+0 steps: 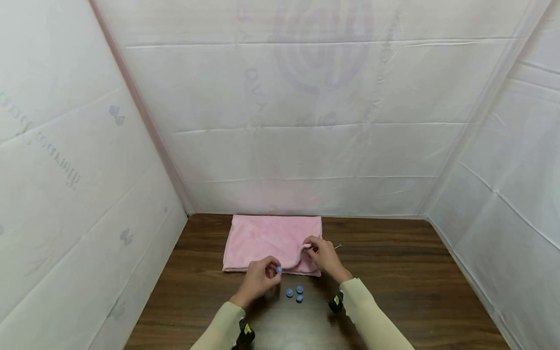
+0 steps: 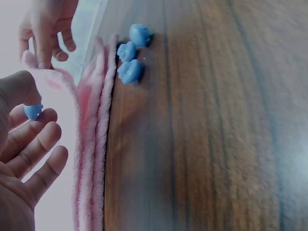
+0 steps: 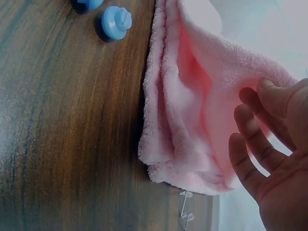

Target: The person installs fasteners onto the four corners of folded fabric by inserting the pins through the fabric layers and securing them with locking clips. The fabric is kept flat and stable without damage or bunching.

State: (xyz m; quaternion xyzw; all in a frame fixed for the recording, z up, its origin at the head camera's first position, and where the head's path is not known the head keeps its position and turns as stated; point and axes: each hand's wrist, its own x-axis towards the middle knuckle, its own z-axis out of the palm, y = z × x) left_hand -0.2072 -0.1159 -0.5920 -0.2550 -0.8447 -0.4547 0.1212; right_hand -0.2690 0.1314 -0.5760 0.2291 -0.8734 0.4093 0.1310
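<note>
**Fingers pinch a blue button and a lifted towel layer**

Fingers [image 2: 30,126] of the left hand [image 1: 259,279] pinch one small blue button [image 2: 32,111] between thumb and forefinger, held just above the near edge of the folded pink towel [image 1: 267,238]. The right hand [image 1: 323,254] curls finger and thumb on the towel's top layer near its right corner and lifts it clear of the layers below.

The towel lies on the wooden bench [image 1: 393,272], close to the back wall. It looks soft, plush and limp, so it will likely sag unless taken at an edge or corner. The button looks hard, light and smooth; a fingertip pinch at its rim seems safest.

Three loose blue buttons [image 1: 295,293] sit together on the bench just before the towel. Only the right wrist view shows clearly the stacked folds at the corner and a clear plastic fastener [image 3: 184,207] beside it; the left wrist view shows the pinch up close.
</note>
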